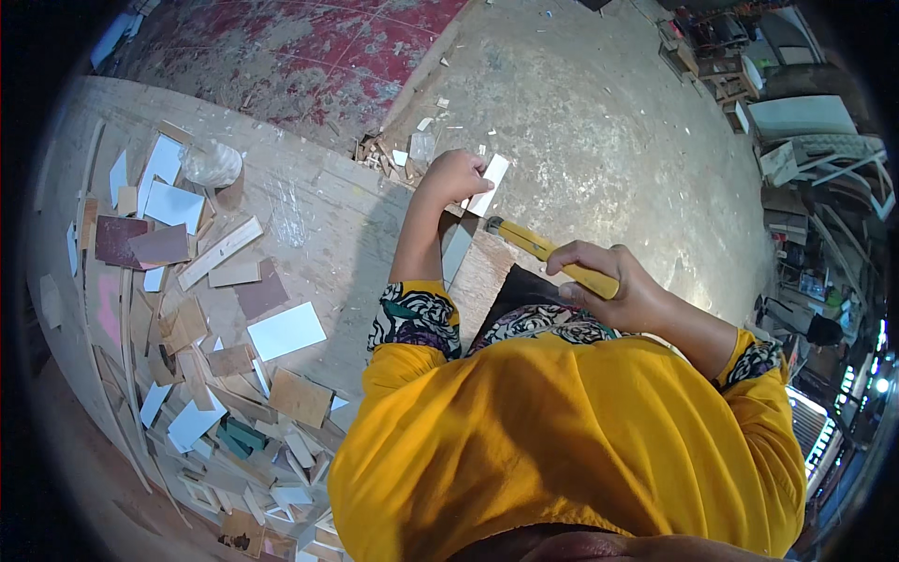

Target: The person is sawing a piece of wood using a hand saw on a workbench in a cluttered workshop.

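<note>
My left hand (455, 177) grips a short white strip (491, 184) between thumb and fingers, at the far edge of the work surface. In my right hand (613, 279) is a yellow utility knife (529, 243), held by its body with the fingers wrapped round it. The knife's dark front end points toward the strip and lies just below it, apart from it as far as I can see. No blade can be made out. Under my left wrist lies a narrow grey-white strip (457, 249), partly hidden by the arm, beside a bare wooden board (489, 267).
Scattered offcuts, white, brown and wooden, cover the left of the worktable (342, 244), among them a white rectangular piece (287, 332). A clear plastic bundle (213, 165) sits among them. Small scraps (401, 157) lie near my left hand. Stacked furniture parts (802, 117) stand far right on the concrete floor (599, 122).
</note>
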Demonstrator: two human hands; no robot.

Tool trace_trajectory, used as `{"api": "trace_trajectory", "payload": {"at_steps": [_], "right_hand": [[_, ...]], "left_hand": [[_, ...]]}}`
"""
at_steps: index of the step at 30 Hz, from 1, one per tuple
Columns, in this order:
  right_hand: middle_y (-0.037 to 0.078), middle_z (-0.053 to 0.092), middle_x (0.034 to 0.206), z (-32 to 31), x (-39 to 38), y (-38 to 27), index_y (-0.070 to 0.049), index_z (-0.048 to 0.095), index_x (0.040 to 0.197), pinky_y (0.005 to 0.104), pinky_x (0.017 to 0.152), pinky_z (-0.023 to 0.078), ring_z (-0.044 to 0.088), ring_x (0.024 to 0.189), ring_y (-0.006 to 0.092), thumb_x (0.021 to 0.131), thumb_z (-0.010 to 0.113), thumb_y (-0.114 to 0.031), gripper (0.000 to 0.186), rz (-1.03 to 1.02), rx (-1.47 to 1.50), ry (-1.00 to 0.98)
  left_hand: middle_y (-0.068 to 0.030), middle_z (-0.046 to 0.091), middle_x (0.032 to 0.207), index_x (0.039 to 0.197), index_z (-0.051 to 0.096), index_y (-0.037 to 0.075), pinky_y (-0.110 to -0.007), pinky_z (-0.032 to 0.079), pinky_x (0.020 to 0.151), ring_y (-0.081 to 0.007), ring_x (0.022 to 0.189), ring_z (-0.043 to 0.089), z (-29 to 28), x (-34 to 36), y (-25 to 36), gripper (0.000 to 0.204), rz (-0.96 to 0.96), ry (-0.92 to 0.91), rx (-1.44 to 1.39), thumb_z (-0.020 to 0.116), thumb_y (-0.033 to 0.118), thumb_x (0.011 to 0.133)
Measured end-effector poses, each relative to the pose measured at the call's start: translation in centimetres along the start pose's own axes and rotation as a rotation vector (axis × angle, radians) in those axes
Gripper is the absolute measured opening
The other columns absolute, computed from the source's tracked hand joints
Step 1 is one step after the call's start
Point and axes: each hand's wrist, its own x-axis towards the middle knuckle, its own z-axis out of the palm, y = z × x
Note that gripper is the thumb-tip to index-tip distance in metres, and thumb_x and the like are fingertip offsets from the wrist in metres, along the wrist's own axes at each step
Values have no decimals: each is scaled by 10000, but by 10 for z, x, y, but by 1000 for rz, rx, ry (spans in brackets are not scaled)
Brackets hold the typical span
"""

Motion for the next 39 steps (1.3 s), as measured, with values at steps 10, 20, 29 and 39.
{"api": "trace_trajectory", "payload": {"at_steps": [10, 20, 29, 39], "right_hand": [[85, 611, 990, -1, 21, -21, -37, 557, 1009, 269, 801, 437, 582, 905, 157, 811, 606, -7, 206, 131, -21, -50], [99, 655, 943, 16, -32, 55, -71, 566, 1035, 340, 659, 516, 655, 754, 294, 811, 641, -71, 236, -207, -152, 29], [108, 648, 969, 20, -42, 74, -52, 582, 1013, 307, 676, 507, 661, 770, 277, 817, 629, -55, 202, -241, -73, 122], [82, 636, 1051, 8, -19, 25, -71, 574, 1049, 300, 802, 477, 632, 929, 258, 798, 633, -40, 259, -74, -38, 81]], "left_hand": [[-171, 646, 748, 818, 669, 14, -364, 490, 658, -289, 703, 636, -8, -2, 15, 324, -17, -3, 64, 726, 275, 635], [-161, 647, 719, 855, 658, -12, -335, 472, 614, -231, 646, 623, -7, -2, 15, 304, 2, 5, 87, 716, 239, 694], [-126, 646, 687, 844, 676, 44, -355, 486, 643, -247, 651, 634, -11, -3, 21, 260, -4, 15, 227, 687, 265, 707], [-132, 672, 833, 936, 681, 70, -347, 493, 678, -250, 736, 648, -24, -9, 11, 322, 85, 266, -60, 680, 299, 711]]}}
